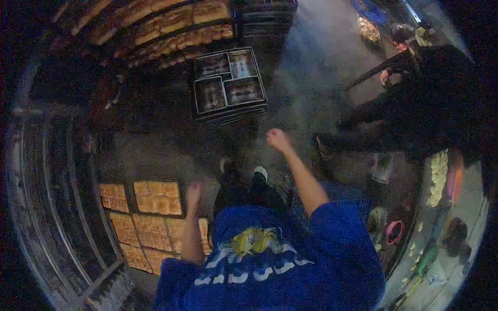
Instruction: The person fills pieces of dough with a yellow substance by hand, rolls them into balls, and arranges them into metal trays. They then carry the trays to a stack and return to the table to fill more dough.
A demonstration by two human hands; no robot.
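My right hand (278, 139) is held out in front of me, fingers curled in and nothing showing in them. Lower and to the left hangs my left hand (194, 192), smeared by motion, so its fingers do not show clearly. It overlaps the edge of golden-brown bread slabs (156, 197) laid out in rows at the lower left. Ahead of both hands stands a stack of dark baking pans (231, 115), the top one divided into compartments. Neither hand reaches the stack.
Shelves of browned bread (181, 26) rise at the upper left, and a metal rack (49, 197) runs down the left side. A person in dark clothes (415, 103) is at the right. Pale dough pieces (437, 176) lie on a table (433, 293) at the lower right.
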